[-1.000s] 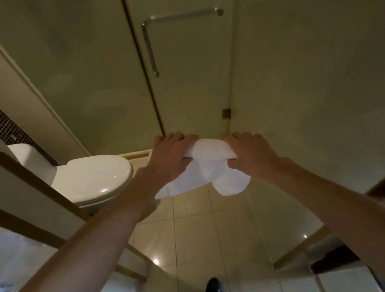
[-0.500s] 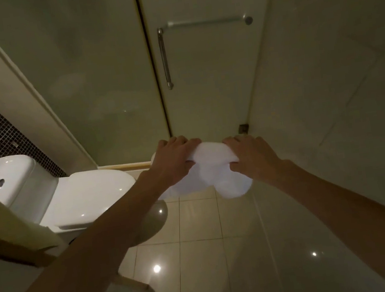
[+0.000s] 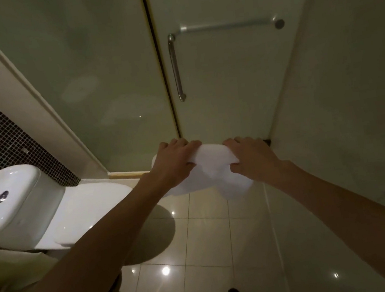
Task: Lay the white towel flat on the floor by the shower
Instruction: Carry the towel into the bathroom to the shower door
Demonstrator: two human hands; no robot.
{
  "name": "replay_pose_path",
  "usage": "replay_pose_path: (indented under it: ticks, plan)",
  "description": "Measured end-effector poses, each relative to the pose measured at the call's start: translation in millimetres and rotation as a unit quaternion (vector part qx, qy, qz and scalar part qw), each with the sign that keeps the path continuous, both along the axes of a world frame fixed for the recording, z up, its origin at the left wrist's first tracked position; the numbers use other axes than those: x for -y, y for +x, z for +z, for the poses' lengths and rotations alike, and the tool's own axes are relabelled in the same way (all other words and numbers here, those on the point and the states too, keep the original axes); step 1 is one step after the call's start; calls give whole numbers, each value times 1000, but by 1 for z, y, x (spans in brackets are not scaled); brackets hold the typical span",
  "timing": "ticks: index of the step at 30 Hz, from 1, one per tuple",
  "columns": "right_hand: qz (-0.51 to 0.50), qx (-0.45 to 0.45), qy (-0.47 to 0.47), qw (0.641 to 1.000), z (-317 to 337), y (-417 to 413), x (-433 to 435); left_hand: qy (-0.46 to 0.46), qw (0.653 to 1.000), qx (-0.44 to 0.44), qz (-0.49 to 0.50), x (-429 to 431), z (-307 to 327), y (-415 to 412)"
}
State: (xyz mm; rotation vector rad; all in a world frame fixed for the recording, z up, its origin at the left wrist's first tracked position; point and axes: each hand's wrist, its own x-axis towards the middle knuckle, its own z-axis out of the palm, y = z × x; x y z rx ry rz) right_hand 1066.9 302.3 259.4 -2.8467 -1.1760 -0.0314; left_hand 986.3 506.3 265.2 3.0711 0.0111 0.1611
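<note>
Two arms reach forward, knuckles up: left hand point(image 3: 176, 163) and right hand point(image 3: 253, 161) each clench the bunched top edge of the white towel point(image 3: 213, 160), which sags above the tiled floor point(image 3: 211, 241), before the shower door point(image 3: 229, 97). Soft, light and limp, it likely spreads best held by its corners.

Text: nothing readable is showing anywhere in the frame.
Towel point(image 3: 213, 165): is showing no print or label, centre.
Toilet tank point(image 3: 10, 201): is showing no brand mark, left.
Shower door point(image 3: 227, 80): is carrying no sign, upper centre.
</note>
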Motion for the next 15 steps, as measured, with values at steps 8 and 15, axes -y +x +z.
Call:
replay_pose_path:
  ticks: [8,15]
  plan:
    - [28,-29,-2,999,-8,68,-44,-10,999,-11,41,-36,-9,53]
    - [47,-45,-9,998,-20,117,-88,-18,998,-30,53,-78,-23,98]
